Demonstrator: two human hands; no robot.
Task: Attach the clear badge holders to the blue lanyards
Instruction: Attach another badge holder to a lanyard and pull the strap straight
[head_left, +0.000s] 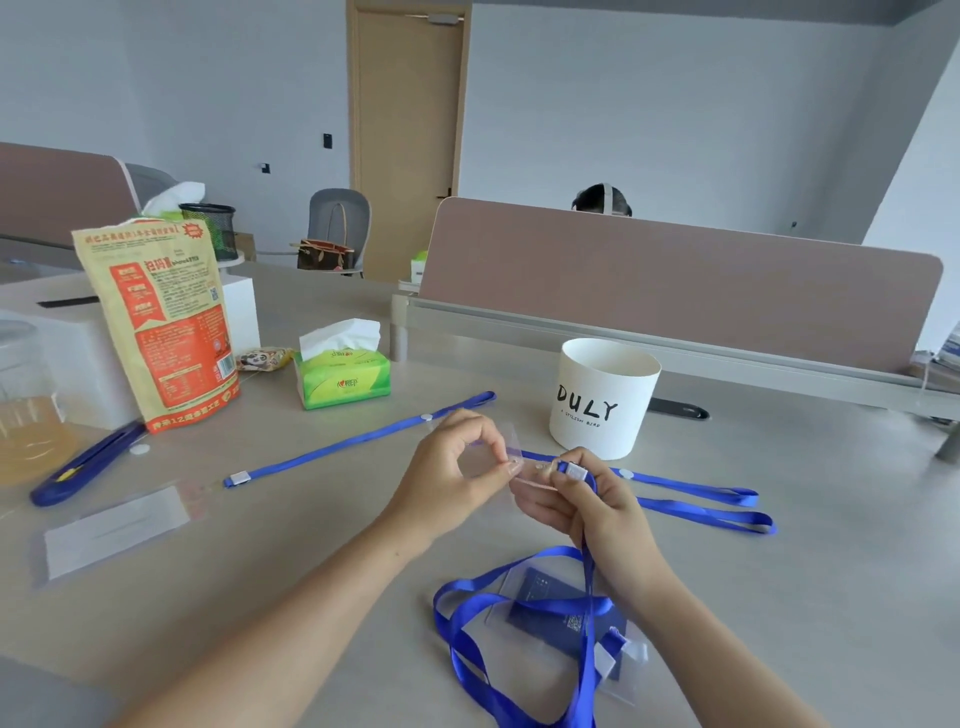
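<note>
My left hand (457, 467) pinches a clear badge holder (488, 457) by its top edge above the table. My right hand (587, 499) grips the white clip end of a blue lanyard (574, 470), pressed against the holder's slot; its strap (519, 613) hangs down and loops over a holder with a dark blue card (561, 618). Another blue lanyard (363, 436) lies stretched out to the left. Two more lanyards (711, 501) lie to the right. A clear holder with white paper (114, 530) rests at the left.
A white DULY cup (602, 400) stands just beyond my hands. A green tissue box (343, 371), an orange snack bag (161, 322), a blue pen case (83, 465) and a glass with yellow liquid (26, 415) occupy the left. A desk partition (675, 286) runs behind.
</note>
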